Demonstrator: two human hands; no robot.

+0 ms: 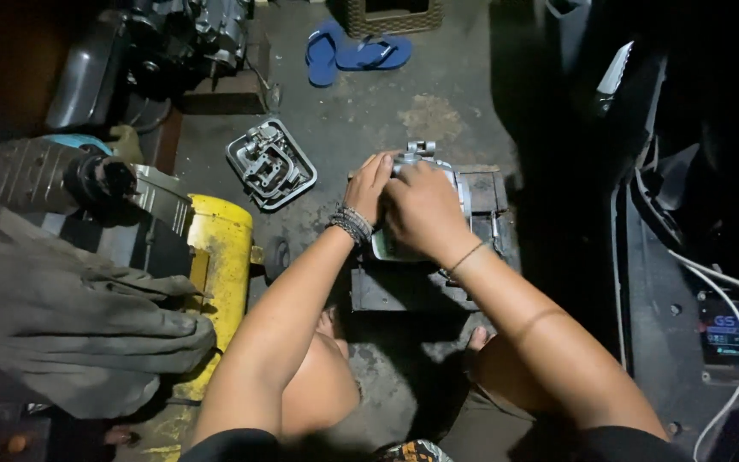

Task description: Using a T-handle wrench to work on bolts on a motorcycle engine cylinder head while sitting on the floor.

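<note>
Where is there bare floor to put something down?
Bare floor lies between the blue sandals and the metal part under both hands, left hand, right hand. Crowded left: metal cover, yellow tank.

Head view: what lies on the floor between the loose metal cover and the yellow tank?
Nothing: in the head view the stretch between the metal cover and the yellow tank is bare, stained concrete floor. A small dark round part sits lower, beside the tank.
</note>
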